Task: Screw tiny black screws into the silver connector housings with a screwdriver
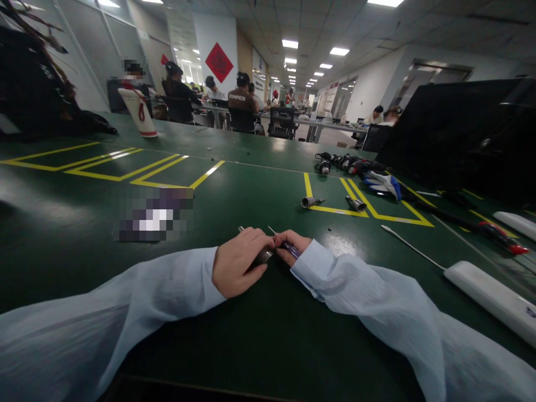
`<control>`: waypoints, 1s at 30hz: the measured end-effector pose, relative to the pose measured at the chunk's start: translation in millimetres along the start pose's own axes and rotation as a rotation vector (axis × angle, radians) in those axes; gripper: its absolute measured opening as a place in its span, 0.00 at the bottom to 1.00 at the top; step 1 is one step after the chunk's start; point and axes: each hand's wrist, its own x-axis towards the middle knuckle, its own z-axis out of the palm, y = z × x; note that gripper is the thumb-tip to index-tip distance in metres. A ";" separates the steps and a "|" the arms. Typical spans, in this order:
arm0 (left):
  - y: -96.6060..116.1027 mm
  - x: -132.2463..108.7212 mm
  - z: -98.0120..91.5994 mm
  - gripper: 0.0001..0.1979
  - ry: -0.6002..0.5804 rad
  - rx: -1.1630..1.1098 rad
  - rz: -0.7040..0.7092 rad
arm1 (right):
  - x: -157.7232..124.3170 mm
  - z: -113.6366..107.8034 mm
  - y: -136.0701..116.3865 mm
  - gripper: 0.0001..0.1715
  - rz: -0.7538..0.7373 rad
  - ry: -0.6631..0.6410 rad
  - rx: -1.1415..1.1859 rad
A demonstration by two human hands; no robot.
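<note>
My left hand (240,262) is closed around a metal cylindrical part (264,256), much of it hidden by the fingers. A thin metal end (240,229) sticks out beyond the knuckles. Close against it, my right hand (293,244) pinches a slim purple-handled tool (292,250); its exact kind is unclear. A thin pale tip (272,230) points up and left from those fingers. Both hands meet just above the green table (251,346). Ahead to the right lie two metal socket-like parts, one with a thin shaft (309,202) and another (355,204) tilted beside it. A tiny dark piece (329,229) rests nearer.
Yellow tape outlines (163,185) mark the table. At right are a white power strip (489,296), cabled metal connectors (324,166), a blue-white glove (383,184) and a dark monitor (456,134). A paper cup (140,111) stands far left; a blurred-out item (154,215) lies nearer.
</note>
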 end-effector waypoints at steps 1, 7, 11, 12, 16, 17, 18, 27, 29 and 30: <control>1.2 -0.2 0.2 0.12 -0.007 0.072 0.034 | 0.7 0.4 1.2 0.04 -0.021 -0.010 -0.021; 4.8 4.2 -2.8 0.08 -0.100 0.415 0.188 | 2.7 -0.3 2.7 0.06 -0.065 -0.083 -0.137; 2.5 5.2 -4.0 0.09 -0.120 0.384 0.190 | 0.7 -5.5 -5.6 0.05 -0.102 -0.111 -0.141; 0.9 5.0 -4.3 0.09 -0.117 0.346 0.180 | -0.2 -6.4 -7.7 0.06 -0.103 -0.112 -0.140; -8.1 4.6 -8.7 0.12 -0.047 0.179 0.092 | -6.1 -6.9 -14.5 0.08 -0.132 -0.116 -0.155; -10.5 4.9 -10.6 0.12 -0.022 0.145 0.060 | -8.2 -6.6 -16.0 0.07 -0.147 -0.114 -0.148; -12.7 5.3 -12.7 0.12 0.000 0.114 0.023 | -10.3 -6.2 -17.4 0.07 -0.164 -0.110 -0.135; -20.5 9.3 -17.7 0.13 0.082 -0.172 -0.261 | -24.3 -6.3 -31.2 0.08 -0.230 0.036 -0.007; -22.4 8.7 -16.8 0.14 0.100 -0.202 -0.274 | -25.3 -12.6 -34.3 0.09 -0.208 0.145 0.055; -23.1 8.4 -16.9 0.15 0.111 -0.202 -0.284 | -25.8 -16.5 -35.6 0.10 -0.181 0.195 0.090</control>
